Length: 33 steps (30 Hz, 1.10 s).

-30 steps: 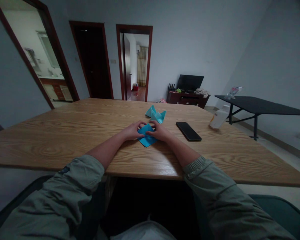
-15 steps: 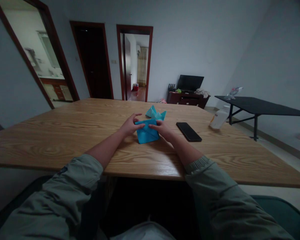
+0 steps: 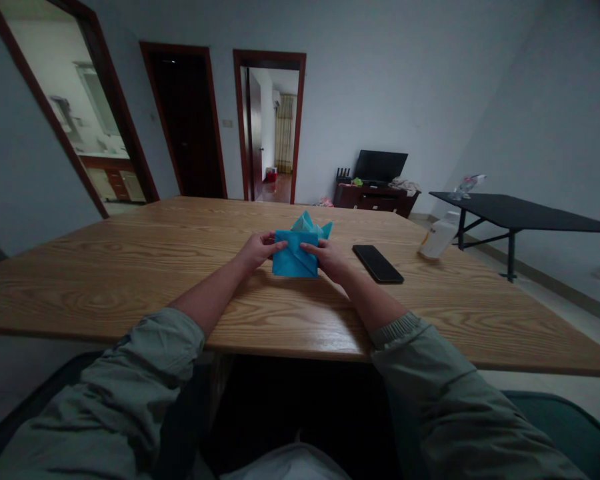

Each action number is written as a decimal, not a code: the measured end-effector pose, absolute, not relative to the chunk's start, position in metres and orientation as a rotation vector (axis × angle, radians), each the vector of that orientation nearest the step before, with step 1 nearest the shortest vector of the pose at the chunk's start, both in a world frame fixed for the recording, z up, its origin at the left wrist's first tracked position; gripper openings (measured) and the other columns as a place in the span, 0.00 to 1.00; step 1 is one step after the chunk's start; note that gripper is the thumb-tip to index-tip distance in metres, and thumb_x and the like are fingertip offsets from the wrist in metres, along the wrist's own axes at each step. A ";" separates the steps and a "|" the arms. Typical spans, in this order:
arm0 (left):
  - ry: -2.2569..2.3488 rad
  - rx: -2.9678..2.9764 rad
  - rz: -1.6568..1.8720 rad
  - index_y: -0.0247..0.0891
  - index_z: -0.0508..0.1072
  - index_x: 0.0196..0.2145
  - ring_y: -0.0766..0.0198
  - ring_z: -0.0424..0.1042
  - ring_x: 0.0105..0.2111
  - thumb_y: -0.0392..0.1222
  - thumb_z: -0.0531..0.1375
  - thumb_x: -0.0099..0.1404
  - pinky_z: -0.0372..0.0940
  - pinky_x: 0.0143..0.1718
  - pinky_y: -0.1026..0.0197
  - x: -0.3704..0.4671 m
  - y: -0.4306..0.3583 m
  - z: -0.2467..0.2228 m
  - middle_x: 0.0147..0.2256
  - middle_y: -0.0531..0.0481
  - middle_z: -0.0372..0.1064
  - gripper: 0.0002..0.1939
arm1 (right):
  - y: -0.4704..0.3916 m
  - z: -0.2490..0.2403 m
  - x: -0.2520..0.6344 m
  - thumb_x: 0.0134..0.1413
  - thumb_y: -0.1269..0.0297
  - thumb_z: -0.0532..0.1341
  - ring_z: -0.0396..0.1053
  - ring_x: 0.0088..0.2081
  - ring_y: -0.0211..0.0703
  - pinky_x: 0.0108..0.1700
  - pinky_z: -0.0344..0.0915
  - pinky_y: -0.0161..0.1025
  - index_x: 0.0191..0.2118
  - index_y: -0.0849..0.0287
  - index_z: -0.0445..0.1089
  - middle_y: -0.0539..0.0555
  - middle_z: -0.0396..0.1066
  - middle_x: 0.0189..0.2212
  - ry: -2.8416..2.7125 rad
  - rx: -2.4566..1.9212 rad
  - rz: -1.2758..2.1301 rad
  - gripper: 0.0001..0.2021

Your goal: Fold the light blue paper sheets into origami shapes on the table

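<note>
A folded sheet of blue paper (image 3: 296, 259) is held up in front of me over the wooden table, its broad face toward me with a diagonal crease on it. My left hand (image 3: 260, 251) pinches its left edge, thumb on the front. At the right edge my right hand (image 3: 330, 259) grips it the same way, fingers behind. Just beyond the sheet are lighter blue folded paper shapes (image 3: 306, 223) with pointed tips, their lower parts hidden by the sheet.
The wooden table (image 3: 145, 267) spreads wide on both sides. A black phone (image 3: 377, 263) lies right of my right hand. Farther right stands a white bottle (image 3: 439, 237). A black folding table (image 3: 530, 212) is beyond the right edge.
The blue paper has been turned level and raised slightly, now showing a squarer face. My left fingers, spread above its corner before, have closed on its left edge.
</note>
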State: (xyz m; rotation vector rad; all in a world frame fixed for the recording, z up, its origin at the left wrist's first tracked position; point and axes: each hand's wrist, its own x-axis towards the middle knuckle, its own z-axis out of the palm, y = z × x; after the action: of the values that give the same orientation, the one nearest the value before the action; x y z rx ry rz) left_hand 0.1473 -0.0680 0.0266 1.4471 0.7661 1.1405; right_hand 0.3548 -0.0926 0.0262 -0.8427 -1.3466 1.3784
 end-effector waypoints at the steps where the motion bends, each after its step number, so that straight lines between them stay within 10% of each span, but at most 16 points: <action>1: 0.776 1.442 1.128 0.33 0.72 0.40 0.62 0.73 0.29 0.52 0.70 0.44 0.67 0.30 0.60 0.148 -0.068 0.026 0.34 0.45 0.74 0.29 | -0.091 0.025 0.356 0.43 0.57 0.69 0.73 0.36 0.48 0.42 0.70 0.47 0.39 0.60 0.74 0.54 0.76 0.35 -1.325 -0.845 1.345 0.16; 33: 0.866 1.504 1.151 0.33 0.73 0.35 0.66 0.69 0.28 0.50 0.70 0.43 0.62 0.28 0.64 0.144 -0.066 0.027 0.31 0.48 0.72 0.24 | -0.092 0.030 0.357 0.42 0.63 0.69 0.72 0.40 0.46 0.43 0.71 0.44 0.42 0.56 0.69 0.53 0.74 0.39 -1.171 -0.854 1.397 0.18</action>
State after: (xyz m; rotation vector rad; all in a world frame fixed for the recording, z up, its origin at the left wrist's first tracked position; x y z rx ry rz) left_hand 0.1439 -0.0659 0.0266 1.5036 0.8664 1.1508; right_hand 0.3566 -0.0920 0.0297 -0.8542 -1.1706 1.3969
